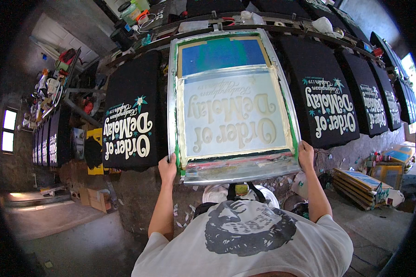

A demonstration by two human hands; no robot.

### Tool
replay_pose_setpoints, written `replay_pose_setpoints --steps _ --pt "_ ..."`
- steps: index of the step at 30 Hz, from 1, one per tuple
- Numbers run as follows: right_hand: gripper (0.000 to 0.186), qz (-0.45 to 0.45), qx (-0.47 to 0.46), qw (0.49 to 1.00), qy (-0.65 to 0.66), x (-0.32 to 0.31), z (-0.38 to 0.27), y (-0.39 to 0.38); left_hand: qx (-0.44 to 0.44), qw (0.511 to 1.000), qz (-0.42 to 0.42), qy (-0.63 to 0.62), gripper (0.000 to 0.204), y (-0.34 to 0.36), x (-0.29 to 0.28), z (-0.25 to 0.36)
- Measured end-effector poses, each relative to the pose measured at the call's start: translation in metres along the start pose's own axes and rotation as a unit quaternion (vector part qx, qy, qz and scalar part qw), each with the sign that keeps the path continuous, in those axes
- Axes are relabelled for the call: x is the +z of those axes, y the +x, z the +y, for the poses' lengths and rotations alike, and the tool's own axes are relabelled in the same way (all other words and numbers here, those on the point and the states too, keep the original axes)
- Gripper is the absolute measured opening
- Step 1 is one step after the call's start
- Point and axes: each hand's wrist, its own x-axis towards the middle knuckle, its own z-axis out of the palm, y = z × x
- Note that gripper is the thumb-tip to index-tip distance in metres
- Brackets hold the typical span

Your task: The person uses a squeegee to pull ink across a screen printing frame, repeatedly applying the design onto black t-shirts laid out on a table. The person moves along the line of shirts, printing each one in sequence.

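Note:
A large screen-printing frame [172, 92] with a metal rim lies in front of me. Its pale mesh [208, 143] carries a lettering stencil that reads upside down from here, and blue and green areas cover the far end. My left hand [167, 169] grips the frame's near left corner, thumb on top. At the near right side, my right hand [305, 156] is closed round the rim in the same way. Black printed shirts on boards flank the frame: one on the left [129, 83] and one on the right [305, 60]. What lies under the frame is hidden.
More black shirts [363, 76] continue in a row to the right. A rail [189, 34] with small items runs behind the frame. Stacked wooden frames [358, 189] sit on the floor at right. Behind the near edge is a white bucket [268, 196]; a cardboard box [95, 198] stands lower left.

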Motion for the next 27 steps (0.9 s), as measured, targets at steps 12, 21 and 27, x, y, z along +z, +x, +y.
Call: replay_pose_setpoints --steps 12,21,27 --pt "0.040 -0.002 -0.135 0.986 -0.094 -0.007 -0.043 -0.011 0.064 0.979 0.121 -0.151 0.035 -0.016 0.017 -0.019" --pt "0.052 -0.138 -0.425 0.861 -0.242 -0.023 -0.105 -0.065 0.475 0.870 0.002 0.133 0.051 -0.082 -0.003 0.030" --pt "0.043 -0.025 -0.434 0.873 -0.221 0.023 -0.100 -0.022 0.490 0.860 0.083 0.111 0.052 -0.019 0.033 0.021"
